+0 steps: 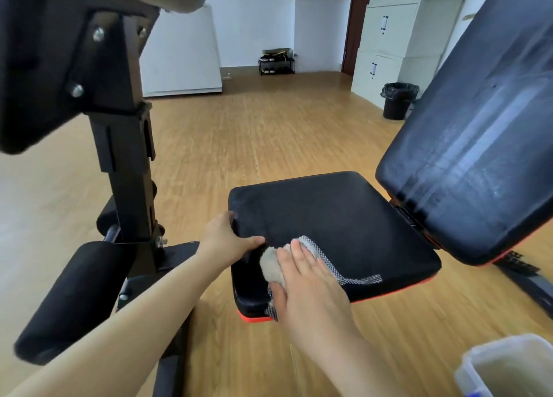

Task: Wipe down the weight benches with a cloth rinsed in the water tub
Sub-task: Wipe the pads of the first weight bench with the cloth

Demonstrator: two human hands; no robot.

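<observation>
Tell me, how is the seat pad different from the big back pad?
The seat pad lies flat; the back pad tilts up. The left hand grips the seat pad's corner and the right hand presses a cloth on it; nothing touches the back pad. The back pad shows pale streaks; the seat pad looks plain dark. Both are black with orange-red edging.

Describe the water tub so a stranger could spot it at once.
From the black bench seat, look nearer and right along the wood floor. The tub stands there at the view's bottom corner. It is pale translucent plastic, unlike the far black bin.
</observation>
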